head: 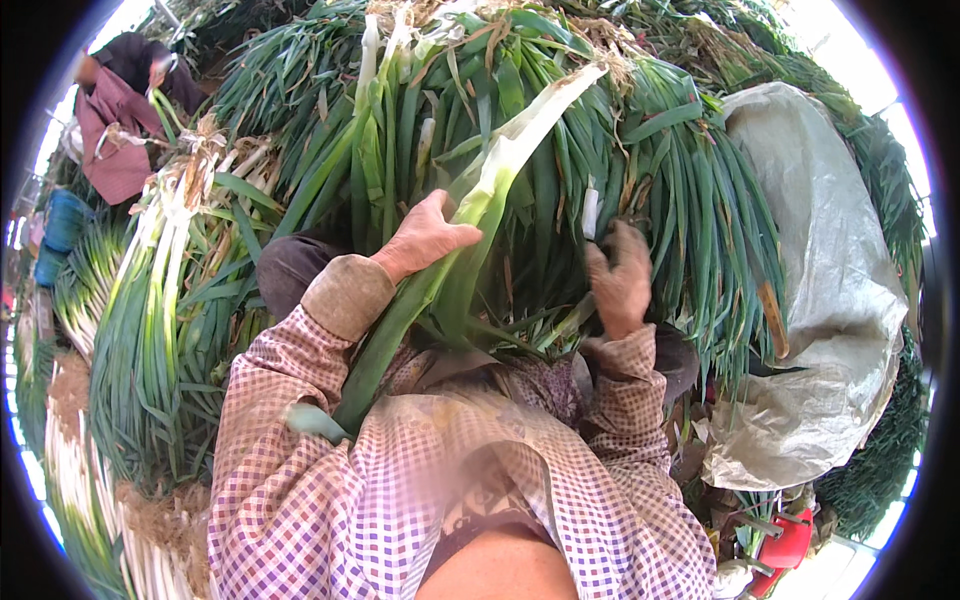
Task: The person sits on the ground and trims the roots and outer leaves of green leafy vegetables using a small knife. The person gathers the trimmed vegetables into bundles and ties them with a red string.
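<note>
My left hand [429, 238] grips a thick Welsh onion [517, 146], its thumb lying along the stalk where white turns to green. The onion slants up to the right, with its dry root end highest. Its broad leaves hang down over my lap and left sleeve. My right hand [621, 277] is lower right, in front of the pile of green onions [540, 202], and it is blurred by motion. Just above its fingers stands a short white object [590, 214]; I cannot tell what it is or whether the hand holds it.
Trimmed onions [169, 262] lie heaped at the left, beside more with white stalks [86, 480]. A pale plastic sheet [810, 225] drapes over the right side. Blue twine rolls [64, 221], a co-worker's checked garment [116, 142] and a red object [784, 544] sit farther out.
</note>
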`<control>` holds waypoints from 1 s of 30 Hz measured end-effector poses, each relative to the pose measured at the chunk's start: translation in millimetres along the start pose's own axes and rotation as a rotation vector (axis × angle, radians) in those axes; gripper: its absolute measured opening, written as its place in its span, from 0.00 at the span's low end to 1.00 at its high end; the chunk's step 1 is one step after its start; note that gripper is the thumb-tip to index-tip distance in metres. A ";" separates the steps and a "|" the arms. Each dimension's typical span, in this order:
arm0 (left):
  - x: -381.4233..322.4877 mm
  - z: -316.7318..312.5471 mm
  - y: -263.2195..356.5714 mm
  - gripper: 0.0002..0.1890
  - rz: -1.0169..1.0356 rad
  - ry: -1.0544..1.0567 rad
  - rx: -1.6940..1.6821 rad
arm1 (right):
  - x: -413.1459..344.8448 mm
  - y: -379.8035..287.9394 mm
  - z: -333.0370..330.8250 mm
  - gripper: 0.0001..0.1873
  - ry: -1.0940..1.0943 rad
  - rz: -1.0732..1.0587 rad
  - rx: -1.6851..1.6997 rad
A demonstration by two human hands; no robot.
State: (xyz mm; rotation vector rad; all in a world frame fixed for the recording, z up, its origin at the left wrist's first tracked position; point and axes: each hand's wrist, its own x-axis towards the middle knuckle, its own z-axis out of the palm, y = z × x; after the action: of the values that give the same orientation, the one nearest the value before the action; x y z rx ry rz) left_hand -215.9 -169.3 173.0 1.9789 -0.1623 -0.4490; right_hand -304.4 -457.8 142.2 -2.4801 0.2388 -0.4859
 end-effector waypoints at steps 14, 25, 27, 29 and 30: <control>-26.0 -18.7 5.0 0.20 0.090 -0.041 0.109 | 11.0 -58.2 66.6 0.16 -0.338 0.179 1.059; -66.2 -72.4 -22.7 0.27 -0.120 -0.239 -0.639 | 150.1 66.3 -68.0 0.37 0.316 -0.004 -0.366; -67.7 -64.4 -24.2 0.28 -0.172 -0.324 -0.773 | 126.1 5.5 -28.9 0.49 -0.039 0.021 0.339; -72.3 -58.0 -26.5 0.30 -0.154 -0.380 -0.824 | 111.2 -40.0 6.0 0.57 -0.133 0.037 0.516; -80.8 -59.2 -26.3 0.32 -0.179 -0.400 -0.835 | 109.5 -66.3 22.7 0.60 -0.123 0.009 0.481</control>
State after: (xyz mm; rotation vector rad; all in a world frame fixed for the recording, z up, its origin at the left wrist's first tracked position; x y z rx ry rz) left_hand -269.9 -82.9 191.1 1.0745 -0.0318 -0.8654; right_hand -191.2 -422.7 195.5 -2.0277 0.0708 -0.3375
